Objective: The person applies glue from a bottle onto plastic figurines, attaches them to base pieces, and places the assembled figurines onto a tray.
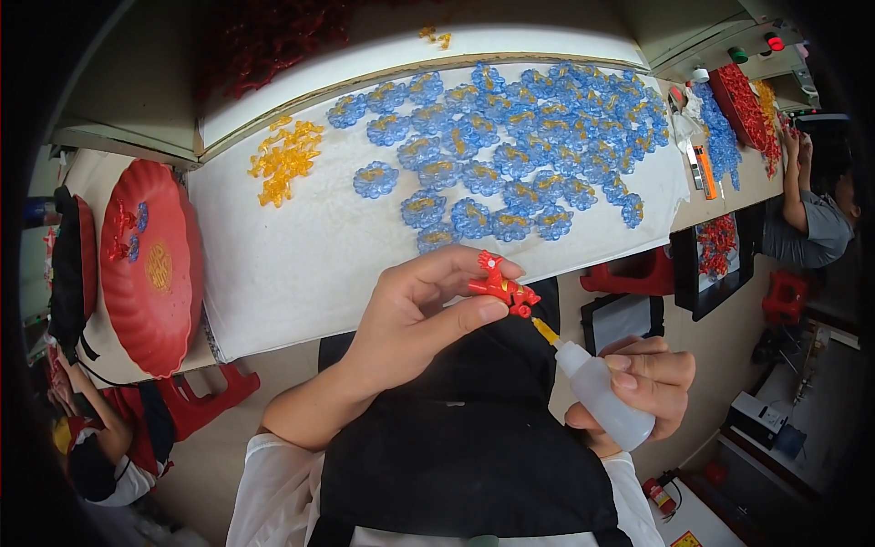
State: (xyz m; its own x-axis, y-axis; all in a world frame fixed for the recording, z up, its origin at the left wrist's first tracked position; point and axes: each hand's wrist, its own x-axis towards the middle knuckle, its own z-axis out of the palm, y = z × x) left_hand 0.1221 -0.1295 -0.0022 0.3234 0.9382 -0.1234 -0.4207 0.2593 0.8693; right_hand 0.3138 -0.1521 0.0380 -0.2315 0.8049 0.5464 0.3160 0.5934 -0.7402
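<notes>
Between the thumb and fingers of my left hand (410, 310) is a small red plastic figure (506, 290) with gold and white details. My right hand (652, 383) grips a translucent white squeeze bottle (606, 397), tilted so its yellow nozzle (545, 330) points up at the figure's lower end. The tip is very close to the figure; whether they touch I cannot tell. Both hands are over my black apron, just off the table's near edge. Beyond them, many blue translucent flower-shaped pieces (519, 169) with yellow centres cover the white table (273, 264).
A pile of small yellow pieces (287, 159) lies left of the blue ones. Farther left stands a red scalloped tray (173, 301) holding a few red and blue pieces. An orange cutter (704, 171) lies at the right. Other people (811, 223) sit on both sides, near red stools (214, 401).
</notes>
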